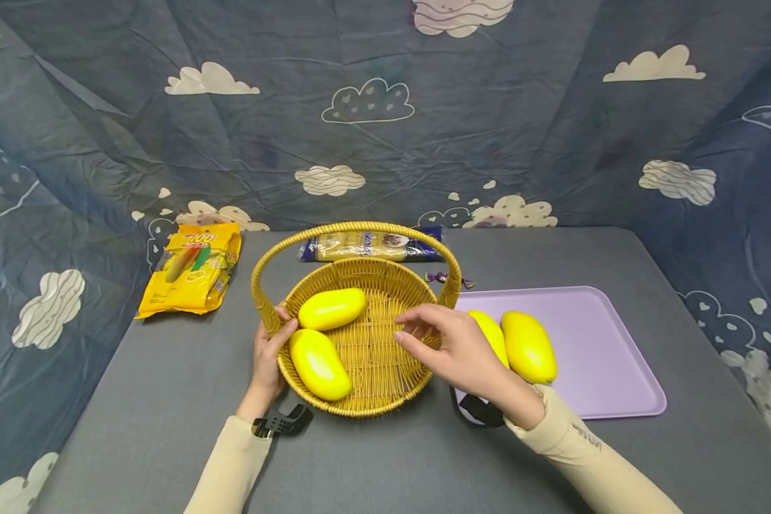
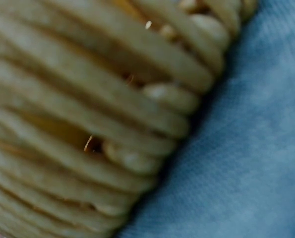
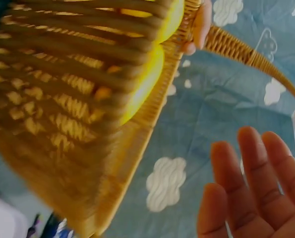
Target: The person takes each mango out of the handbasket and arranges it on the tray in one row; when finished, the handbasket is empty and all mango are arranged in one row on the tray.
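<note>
A wicker basket (image 1: 385, 368) with a tall arched handle (image 1: 360, 226) stands in the middle of the table. Inside it, on the left, lie two yellow mangoes (image 1: 331, 309), one behind the other. My left hand (image 1: 271, 360) grips the left rim, its thumb over the edge near the handle's foot. Woven basket wall (image 2: 83, 99) fills much of the left wrist view. Over the basket's right side hovers my right hand (image 1: 462, 350), holding nothing, its fingers (image 3: 254, 153) apart and loosely bent. Two more mangoes (image 1: 528, 348) lie on the tray beside it, one partly hidden by that hand.
A lilac tray (image 1: 607, 364) lies to the right of the basket. Behind the basket is a long blue and yellow packet (image 1: 366, 245), with small wrapped candies (image 1: 446, 278) near it. At the far left lies a yellow candy bag (image 1: 193, 271). A cloud-patterned cloth (image 1: 373, 157) hangs behind the table.
</note>
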The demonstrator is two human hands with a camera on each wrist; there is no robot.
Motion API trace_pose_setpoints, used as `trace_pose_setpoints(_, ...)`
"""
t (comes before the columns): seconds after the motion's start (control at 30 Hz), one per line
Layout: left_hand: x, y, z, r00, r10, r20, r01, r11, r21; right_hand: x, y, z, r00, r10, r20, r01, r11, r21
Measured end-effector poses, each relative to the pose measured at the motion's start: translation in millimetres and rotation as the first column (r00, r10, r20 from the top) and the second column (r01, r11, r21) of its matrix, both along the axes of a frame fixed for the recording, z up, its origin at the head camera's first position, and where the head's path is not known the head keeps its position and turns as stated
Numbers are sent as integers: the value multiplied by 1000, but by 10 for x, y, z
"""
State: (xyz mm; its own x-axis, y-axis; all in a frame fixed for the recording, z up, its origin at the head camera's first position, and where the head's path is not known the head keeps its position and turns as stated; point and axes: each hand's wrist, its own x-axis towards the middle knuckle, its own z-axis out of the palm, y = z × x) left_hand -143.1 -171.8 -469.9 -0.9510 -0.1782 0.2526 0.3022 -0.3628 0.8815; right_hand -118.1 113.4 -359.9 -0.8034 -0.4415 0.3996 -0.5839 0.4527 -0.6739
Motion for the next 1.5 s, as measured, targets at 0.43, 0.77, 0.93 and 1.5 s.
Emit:
trace_pose_setpoints(0.43, -5, -44, -7, 999, -2, -38, 2, 1000, -1, -369, -543, 87, 973, 175, 149, -209, 945, 252)
trace_pose_setpoints(0.77, -12, -38, -19, 998, -30, -50, 29, 1000, -5, -538, -756, -27, 917, 244, 317, -351, 871, 345)
trace_pose_setpoints(0.93, -19, -37, -24, 998, -41, -56, 41, 999, -8, -592, -831, -71, 880, 244, 407, -402, 838, 368)
trace_pose_setpoints(1.5, -16, -13, -16, 998, -38, -43, 38, 999, -13, -621, -1000, -216, 779, 224, 585, -473, 823, 314)
